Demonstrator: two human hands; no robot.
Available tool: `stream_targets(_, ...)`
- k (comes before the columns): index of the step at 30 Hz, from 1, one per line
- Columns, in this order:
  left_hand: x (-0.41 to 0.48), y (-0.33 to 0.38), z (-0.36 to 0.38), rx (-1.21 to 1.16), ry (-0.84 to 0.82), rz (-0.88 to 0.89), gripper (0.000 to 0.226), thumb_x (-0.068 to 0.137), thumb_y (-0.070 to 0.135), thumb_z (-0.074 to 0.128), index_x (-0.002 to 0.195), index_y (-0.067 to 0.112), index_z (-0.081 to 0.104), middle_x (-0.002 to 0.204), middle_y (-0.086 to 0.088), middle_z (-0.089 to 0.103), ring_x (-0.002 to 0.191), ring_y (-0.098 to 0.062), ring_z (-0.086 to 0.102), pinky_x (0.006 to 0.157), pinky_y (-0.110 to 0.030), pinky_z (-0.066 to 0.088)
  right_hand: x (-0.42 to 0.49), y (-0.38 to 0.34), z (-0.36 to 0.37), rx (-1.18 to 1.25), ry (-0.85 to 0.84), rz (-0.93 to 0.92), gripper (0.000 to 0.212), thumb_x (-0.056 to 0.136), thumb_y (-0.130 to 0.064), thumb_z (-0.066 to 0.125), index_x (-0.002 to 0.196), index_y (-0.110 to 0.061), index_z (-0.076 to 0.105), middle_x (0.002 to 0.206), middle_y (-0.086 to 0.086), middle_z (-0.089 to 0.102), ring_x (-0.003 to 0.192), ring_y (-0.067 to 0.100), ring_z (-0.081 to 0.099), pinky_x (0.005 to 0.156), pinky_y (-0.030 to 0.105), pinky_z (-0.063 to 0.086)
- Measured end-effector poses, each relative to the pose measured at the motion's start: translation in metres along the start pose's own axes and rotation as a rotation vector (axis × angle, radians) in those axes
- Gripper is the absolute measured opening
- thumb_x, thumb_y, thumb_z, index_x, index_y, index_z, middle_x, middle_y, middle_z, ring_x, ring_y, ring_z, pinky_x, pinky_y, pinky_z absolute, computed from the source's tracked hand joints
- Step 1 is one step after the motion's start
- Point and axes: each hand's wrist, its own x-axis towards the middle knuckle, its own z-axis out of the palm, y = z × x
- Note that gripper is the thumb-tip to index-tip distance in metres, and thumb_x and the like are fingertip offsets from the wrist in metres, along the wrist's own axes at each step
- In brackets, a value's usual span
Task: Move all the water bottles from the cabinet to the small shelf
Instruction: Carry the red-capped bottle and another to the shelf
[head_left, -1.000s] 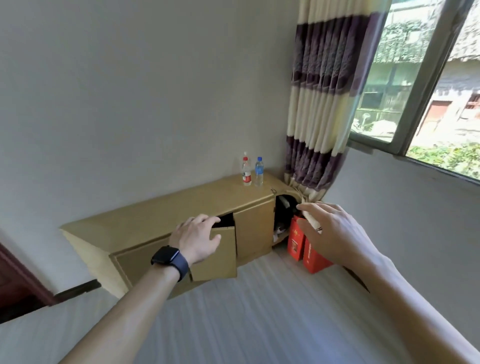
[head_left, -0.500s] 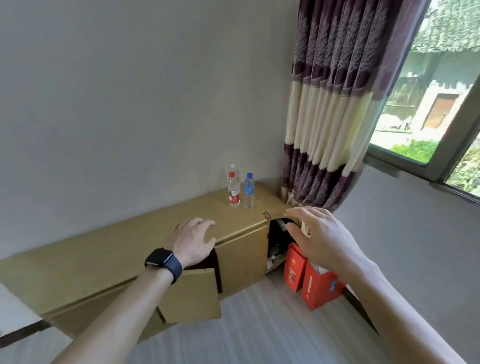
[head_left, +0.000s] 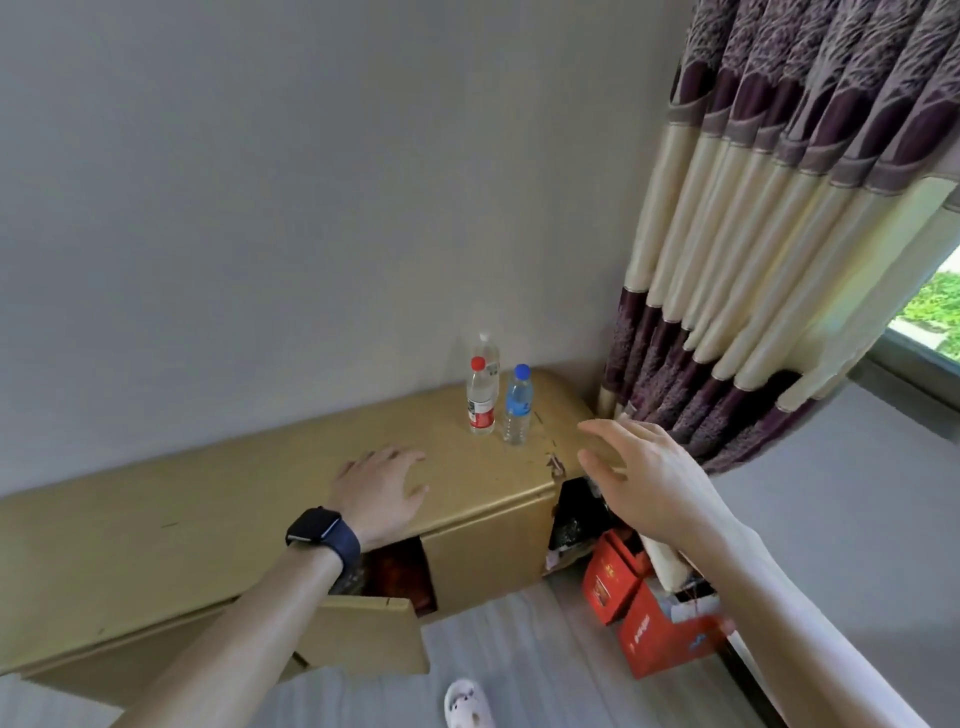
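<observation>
A low yellow cabinet (head_left: 218, 499) runs along the wall. Three water bottles stand on its top near the right end: one with a red cap and red label (head_left: 480, 402), one with a blue cap (head_left: 518, 408), and a clear one (head_left: 487, 351) behind them against the wall. My left hand (head_left: 382, 491), with a dark watch on the wrist, hovers over the cabinet top, fingers spread, left of the bottles. My right hand (head_left: 644, 480) is open above the cabinet's right end, a little right of the blue-capped bottle. Neither hand touches a bottle.
A cabinet door (head_left: 363, 639) hangs open below my left arm, showing red things inside. Red boxes (head_left: 649, 618) sit on the floor by the cabinet's right end. A striped curtain (head_left: 769, 249) hangs at the right. A white slipper (head_left: 467, 706) is on the floor.
I have come closer and look down more. My left hand left the open door's edge and rose over the cabinet top. My right hand moved up toward the bottles.
</observation>
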Motion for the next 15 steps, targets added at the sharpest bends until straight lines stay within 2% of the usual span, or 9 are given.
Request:
stream_targets(8, 0.148, -0.03, 0.033, -0.133, -0.131, -0.092, 0.05, 0.092, 0.047, 0.047, 0.141, 0.037, 0.041, 0.144, 0.005, 0.046, 0.127, -0.023, 0.048, 0.103, -0.039, 0.04, 0.133, 0.037, 0.038, 0.012, -0.103, 0.026, 0.038, 0.097, -0.042, 0.052, 0.134, -0.034, 0.054, 0.128, -0.01, 0.061, 0.125, 0.018, 0.048, 0.099, 0.035, 0.043)
stream_targets(12, 0.205, -0.029, 0.05, -0.197, -0.162, -0.139, 0.048, 0.091, 0.045, 0.05, 0.139, 0.036, 0.044, 0.141, 0.004, 0.048, 0.127, -0.023, 0.048, 0.104, -0.038, 0.037, 0.193, 0.062, 0.057, 0.068, -0.151, 0.059, 0.041, 0.095, -0.042, 0.055, 0.134, -0.031, 0.056, 0.13, -0.009, 0.06, 0.122, 0.016, 0.052, 0.097, 0.031, 0.043)
stream_targets(15, 0.233, -0.025, 0.063, -0.268, -0.204, -0.165, 0.05, 0.091, 0.044, 0.05, 0.139, 0.035, 0.042, 0.141, 0.004, 0.048, 0.127, -0.023, 0.048, 0.103, -0.039, 0.038, 0.232, 0.078, 0.078, 0.068, -0.22, 0.08, 0.043, 0.094, -0.044, 0.055, 0.136, -0.033, 0.053, 0.134, -0.007, 0.058, 0.126, 0.017, 0.05, 0.102, 0.034, 0.043)
